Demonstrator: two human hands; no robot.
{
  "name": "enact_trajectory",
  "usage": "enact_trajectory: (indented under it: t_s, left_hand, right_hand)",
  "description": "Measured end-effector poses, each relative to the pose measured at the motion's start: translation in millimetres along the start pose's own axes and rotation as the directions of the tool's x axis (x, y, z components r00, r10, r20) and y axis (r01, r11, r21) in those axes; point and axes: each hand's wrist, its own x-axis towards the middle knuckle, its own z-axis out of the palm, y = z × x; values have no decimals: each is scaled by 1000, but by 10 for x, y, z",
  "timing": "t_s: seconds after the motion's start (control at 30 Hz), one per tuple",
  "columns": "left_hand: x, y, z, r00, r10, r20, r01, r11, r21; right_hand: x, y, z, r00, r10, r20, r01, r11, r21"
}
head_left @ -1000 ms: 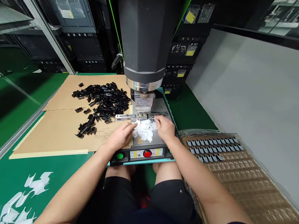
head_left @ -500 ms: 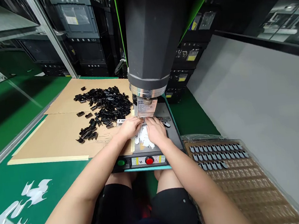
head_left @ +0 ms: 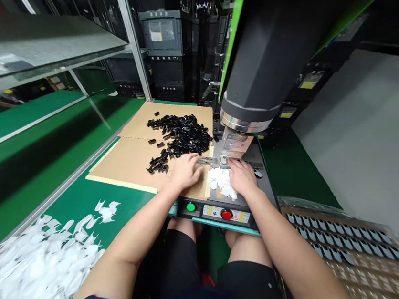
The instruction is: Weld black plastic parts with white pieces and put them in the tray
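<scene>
My left hand (head_left: 186,171) is over the cardboard at the near edge of a pile of small black curved clips (head_left: 188,138). Its thumb is apart from the fingers and I see nothing held in it. My right hand (head_left: 242,177) lies with fingers stretched toward a metal fixture (head_left: 224,161) under the press head (head_left: 236,143). A small pale piece seems to sit in that fixture. Thin white cut-out pieces (head_left: 220,179) lie heaped on the machine's grey base, left of my right hand. One grey-and-black piece (head_left: 258,174) rests to its right.
A green button (head_left: 190,207) and a red button (head_left: 226,214) are on the machine's front panel. Many white pieces (head_left: 37,273) cover the green table at left. A tray (head_left: 372,271) with rows of grey parts stands low at right. The machine column (head_left: 263,51) rises ahead.
My left hand has left the fixture and moved left to the black clips. My right hand stays by the fixture. The view has turned left, showing more white pieces.
</scene>
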Motion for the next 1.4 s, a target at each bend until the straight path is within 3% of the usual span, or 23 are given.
enact_trajectory:
  t_s: [0.07,0.17,0.23,0.37,0.67,0.8,0.87,0.97,1.03,1.1,1.2,1.4]
  left_hand:
    - [-226,-335,-236,977,-202,-72,207,976,63]
    - [-540,-838,-496,879,-471,-79,477,867,141]
    - [-697,-1090,-572,841,-542,4,533,828,176]
    - [-853,-1292,-578,837,-529,136,504,844,183]
    - [-838,-1222,-646,794,-591,143,552,799,237]
    - [-837,-1109,-703,833,-552,37,543,828,138]
    - [-785,-920,-644,892,-452,-8,452,890,64]
    - [-658,-510,-404,978,-198,70,199,980,1]
    - [-585,-256,-203,984,-80,158,84,996,-14]
    - [-548,-100,-41,978,-35,203,42,999,-33]
    - [-568,-82,50,983,-36,180,54,994,-99]
    - [-729,-259,-59,979,-105,174,132,980,-149]
  right_hand:
    - [22,-10,10,1000,5,12,-5,1000,-11]
    - [34,-35,-4,999,23,37,-21,999,-36]
    - [40,-47,-17,998,33,55,-30,998,-54]
    - [47,-51,-25,996,41,76,-34,996,-84]
    - [48,-55,-37,997,38,65,-34,997,-65]
    - [-11,-96,-102,999,46,-1,-46,999,14]
    - [-85,-200,-125,993,58,-105,-50,996,78]
    - [-209,-476,-96,982,-1,-187,36,982,184]
    - [-265,-682,-32,983,-103,-154,138,963,233]
    - [-286,-852,47,978,-175,-111,198,950,243]
    - [-255,-1001,143,978,-202,-56,209,957,201]
    - [-206,-1102,205,955,-293,-42,296,943,149]
